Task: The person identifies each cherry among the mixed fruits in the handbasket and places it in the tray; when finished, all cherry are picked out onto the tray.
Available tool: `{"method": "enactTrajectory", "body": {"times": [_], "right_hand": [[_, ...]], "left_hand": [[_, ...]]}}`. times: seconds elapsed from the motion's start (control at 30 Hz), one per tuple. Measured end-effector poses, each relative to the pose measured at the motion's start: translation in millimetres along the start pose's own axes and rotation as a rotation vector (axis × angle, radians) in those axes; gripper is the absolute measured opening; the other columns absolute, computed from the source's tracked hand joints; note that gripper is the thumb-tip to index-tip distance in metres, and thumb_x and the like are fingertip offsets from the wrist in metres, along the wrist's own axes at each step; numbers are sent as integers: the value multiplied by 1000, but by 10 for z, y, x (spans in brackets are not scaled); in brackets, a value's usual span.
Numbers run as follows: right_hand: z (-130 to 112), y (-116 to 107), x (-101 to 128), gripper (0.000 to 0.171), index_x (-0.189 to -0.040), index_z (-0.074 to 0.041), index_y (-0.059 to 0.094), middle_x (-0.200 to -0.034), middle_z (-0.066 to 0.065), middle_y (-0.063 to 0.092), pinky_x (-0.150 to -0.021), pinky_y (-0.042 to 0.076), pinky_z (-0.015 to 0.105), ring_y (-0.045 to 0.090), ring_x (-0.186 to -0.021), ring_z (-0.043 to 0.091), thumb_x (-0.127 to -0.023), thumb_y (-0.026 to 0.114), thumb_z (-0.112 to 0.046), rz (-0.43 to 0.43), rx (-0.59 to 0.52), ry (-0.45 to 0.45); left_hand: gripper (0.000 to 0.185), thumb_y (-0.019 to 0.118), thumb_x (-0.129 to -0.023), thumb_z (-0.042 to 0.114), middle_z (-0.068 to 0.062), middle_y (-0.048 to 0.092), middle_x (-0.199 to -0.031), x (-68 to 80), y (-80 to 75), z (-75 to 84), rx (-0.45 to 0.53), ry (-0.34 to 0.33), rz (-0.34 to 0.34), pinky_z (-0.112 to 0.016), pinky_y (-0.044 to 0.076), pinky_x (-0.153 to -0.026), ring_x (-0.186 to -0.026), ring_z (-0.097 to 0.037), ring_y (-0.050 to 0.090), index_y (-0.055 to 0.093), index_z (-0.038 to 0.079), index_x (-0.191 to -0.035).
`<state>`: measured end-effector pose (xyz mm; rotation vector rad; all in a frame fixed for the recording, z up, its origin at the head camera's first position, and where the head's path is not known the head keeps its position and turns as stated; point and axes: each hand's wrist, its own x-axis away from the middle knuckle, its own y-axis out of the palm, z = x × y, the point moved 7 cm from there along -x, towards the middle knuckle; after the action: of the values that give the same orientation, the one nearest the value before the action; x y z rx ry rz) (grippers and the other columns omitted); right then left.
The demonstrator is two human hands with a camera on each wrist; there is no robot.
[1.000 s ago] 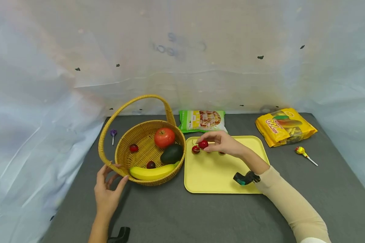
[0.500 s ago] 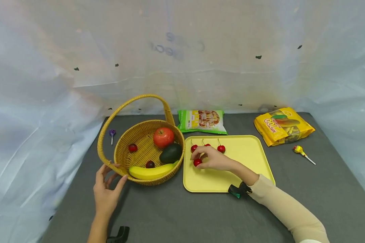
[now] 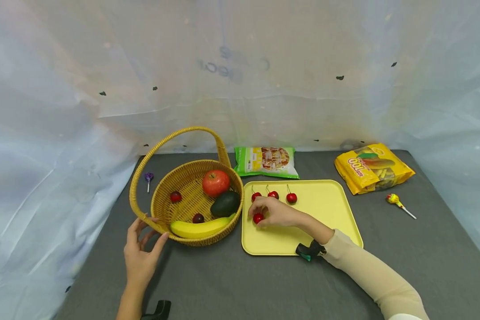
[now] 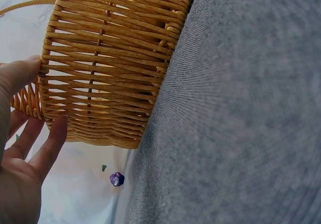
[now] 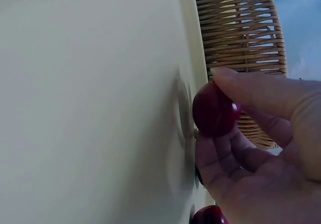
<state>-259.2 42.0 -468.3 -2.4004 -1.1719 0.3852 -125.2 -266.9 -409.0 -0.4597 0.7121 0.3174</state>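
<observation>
The woven wicker basket is honey yellow with a regular striped weave. Inside this basket, the round apple is red, the oval avocado is dark green, the curved banana is yellow, and two small cherries are dark red. Right of the basket, the flat plastic tray is pale yellow and carries glossy red cherries. The desk is dark grey. Behind the tray, one snack bag is green and white; another bag is yellow.

Woven wicker basket; smooth matt plastic tray; glossy cherry.
</observation>
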Motion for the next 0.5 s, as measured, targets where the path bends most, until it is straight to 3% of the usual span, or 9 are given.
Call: {"method": "enactTrajectory", "body": {"times": [0.33,0.5], "right_hand": [[-18,-5,20,29,-105,-1,70,-103,11,64,-82,56,36,60,-91,26,-79,82,0,-3,-14,21],[-218,-132,-21,27,-107,1,69,-104,21,63,-80,56,46,58,-90,36,-82,80,-2,39,-75,-52]], "left_hand": [[79,69,-65,-36,-37,54,-113,-8,-5,12,-5,-2,-1,-14,52,-93,-116,-23,55,41,-17,-137],[78,69,-65,-36,-37,54,-113,-18,-5,22,-11,-1,-2,-15,52,-94,-116,-23,56,41,-18,-136]]}}
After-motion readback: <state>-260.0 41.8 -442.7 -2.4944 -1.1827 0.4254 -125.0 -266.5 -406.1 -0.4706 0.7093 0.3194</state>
